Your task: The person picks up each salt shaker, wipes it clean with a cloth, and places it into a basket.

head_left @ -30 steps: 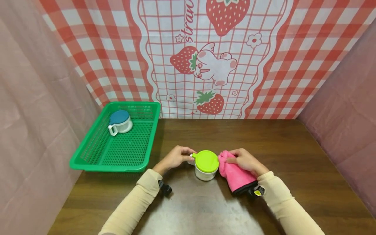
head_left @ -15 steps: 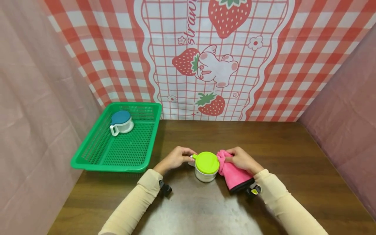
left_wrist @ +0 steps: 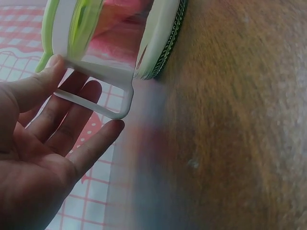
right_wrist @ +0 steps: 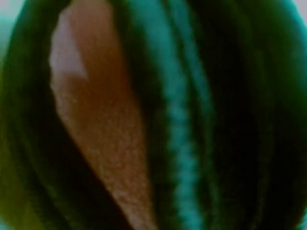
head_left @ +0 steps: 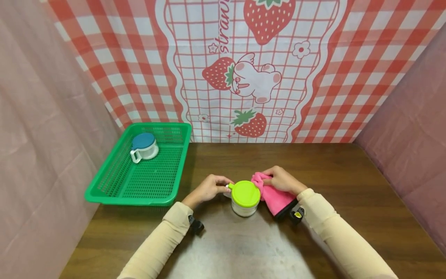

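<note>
A clear seasoning jar (head_left: 244,210) with a lime-green lid (head_left: 246,193) stands upright on the table. My left hand (head_left: 209,188) holds its white handle (left_wrist: 126,96); in the left wrist view the thumb lies at the handle's top by the lid, with fingers passing behind and through the loop. On the other side, my right hand (head_left: 283,180) grips a pink cloth (head_left: 277,201) with a black edge. The bunched end of the cloth touches the jar's far right side. Blurred dark folds (right_wrist: 182,120) fill the right wrist view, so the right fingertips are hidden there.
At the left on the wooden table (head_left: 348,193) sits a green plastic basket (head_left: 182,166). Inside it, towards the back left, is a similar jar (head_left: 148,152) with a blue lid. A strawberry-print cloth (head_left: 251,77) hangs behind the table, with pink curtains at both sides.
My right hand and the pink cloth have shifted left and farther back around the jar's side. The left hand and the jar have stayed almost in place.
</note>
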A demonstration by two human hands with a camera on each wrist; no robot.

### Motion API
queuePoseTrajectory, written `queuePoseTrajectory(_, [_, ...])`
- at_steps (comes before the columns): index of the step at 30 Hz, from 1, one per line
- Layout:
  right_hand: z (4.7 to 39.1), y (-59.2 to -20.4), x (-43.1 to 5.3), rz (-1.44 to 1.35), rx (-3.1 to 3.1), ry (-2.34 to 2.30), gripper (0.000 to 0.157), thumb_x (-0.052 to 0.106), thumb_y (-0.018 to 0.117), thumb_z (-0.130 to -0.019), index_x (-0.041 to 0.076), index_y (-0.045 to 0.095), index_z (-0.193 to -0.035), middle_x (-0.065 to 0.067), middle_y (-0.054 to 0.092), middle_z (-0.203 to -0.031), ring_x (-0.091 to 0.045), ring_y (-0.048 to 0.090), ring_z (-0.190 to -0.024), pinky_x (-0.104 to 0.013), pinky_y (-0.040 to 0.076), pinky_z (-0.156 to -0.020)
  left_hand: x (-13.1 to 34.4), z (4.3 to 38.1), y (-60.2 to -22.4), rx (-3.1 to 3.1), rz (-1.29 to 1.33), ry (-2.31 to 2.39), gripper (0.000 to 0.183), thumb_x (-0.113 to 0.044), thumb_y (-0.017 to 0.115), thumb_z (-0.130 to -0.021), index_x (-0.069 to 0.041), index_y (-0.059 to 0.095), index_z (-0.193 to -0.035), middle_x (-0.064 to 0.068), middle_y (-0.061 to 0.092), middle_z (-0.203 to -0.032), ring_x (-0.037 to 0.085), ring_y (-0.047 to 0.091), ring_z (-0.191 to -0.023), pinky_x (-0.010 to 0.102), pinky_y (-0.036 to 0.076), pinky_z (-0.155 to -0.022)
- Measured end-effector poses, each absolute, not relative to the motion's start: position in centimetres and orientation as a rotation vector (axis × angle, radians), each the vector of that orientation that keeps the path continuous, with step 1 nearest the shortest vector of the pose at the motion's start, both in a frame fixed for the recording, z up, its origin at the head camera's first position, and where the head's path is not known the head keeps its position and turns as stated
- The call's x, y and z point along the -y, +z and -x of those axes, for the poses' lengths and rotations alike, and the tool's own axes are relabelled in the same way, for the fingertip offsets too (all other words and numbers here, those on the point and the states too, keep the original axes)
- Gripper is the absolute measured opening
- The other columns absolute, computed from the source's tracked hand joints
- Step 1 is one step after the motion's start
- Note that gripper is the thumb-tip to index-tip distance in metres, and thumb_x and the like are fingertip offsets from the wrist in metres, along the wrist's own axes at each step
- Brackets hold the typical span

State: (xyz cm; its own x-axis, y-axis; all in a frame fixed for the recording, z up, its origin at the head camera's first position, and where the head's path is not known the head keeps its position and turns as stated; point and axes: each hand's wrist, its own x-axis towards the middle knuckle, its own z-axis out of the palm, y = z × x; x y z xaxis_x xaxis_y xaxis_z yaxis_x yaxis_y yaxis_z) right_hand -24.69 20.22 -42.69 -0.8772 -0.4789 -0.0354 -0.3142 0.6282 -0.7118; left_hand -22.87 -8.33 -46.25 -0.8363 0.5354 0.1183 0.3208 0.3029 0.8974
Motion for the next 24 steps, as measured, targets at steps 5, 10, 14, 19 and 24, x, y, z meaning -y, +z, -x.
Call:
queuePoseTrajectory(5, [25.5,-42.8,-19.9,0.674,-2.632,-1.089,0.023,0.007,0.066,-0.086,0.0,0.074,-0.108,-0.013,0.074,-0.096,-0.013,0.056,-0.079,-0.019,0.044,-0.063,8.3,22.8,-46.4,-2.447,-0.817,1.536,0.022,-0.004,0.07,-0.086,0.004,0.071,-0.106,0.02,0.072,-0.102,0.011,0.063,-0.09,0.017,0.051,-0.078])
queuePoseTrajectory(10, [26.1,-43.0,-19.6,0.688,-2.641,-1.06,0.024,0.012,0.069,-0.087,0.004,0.074,-0.109,-0.013,0.074,-0.104,-0.015,0.061,-0.089,-0.02,0.047,-0.07,8.2,22.9,-46.7,-2.516,-0.861,1.515,0.023,-0.005,0.073,-0.084,0.003,0.073,-0.106,0.018,0.072,-0.101,0.021,0.065,-0.095,0.019,0.051,-0.082])
queuePoseTrajectory(14, [26.6,-43.2,-19.3,0.704,-2.654,-1.083,0.025,0.013,0.071,-0.085,0.005,0.074,-0.109,-0.013,0.074,-0.105,-0.018,0.064,-0.095,-0.021,0.048,-0.076,8.2,23.1,-46.8,-2.495,-0.881,1.532,0.023,-0.003,0.072,-0.084,0.004,0.072,-0.106,0.018,0.073,-0.101,0.021,0.065,-0.095,0.018,0.05,-0.081])
queuePoseTrajectory(19, [27.2,-43.2,-18.7,0.791,-2.658,-1.09,0.025,0.012,0.072,-0.084,0.004,0.075,-0.108,-0.014,0.074,-0.106,-0.022,0.067,-0.099,-0.024,0.051,-0.08,8.3,23.2,-46.6,-2.464,-0.854,1.537,0.023,-0.003,0.071,-0.085,0.003,0.072,-0.107,0.018,0.073,-0.102,0.017,0.064,-0.094,0.017,0.05,-0.08])
queuePoseTrajectory(24, [27.8,-43.4,-18.0,0.85,-2.633,-1.073,0.024,0.012,0.072,-0.085,0.005,0.075,-0.108,-0.013,0.074,-0.106,-0.023,0.068,-0.099,-0.025,0.052,-0.081,8.3,23.1,-46.5,-2.452,-0.826,1.536,0.022,-0.004,0.071,-0.086,0.003,0.072,-0.107,0.019,0.073,-0.102,0.015,0.064,-0.093,0.017,0.05,-0.08])
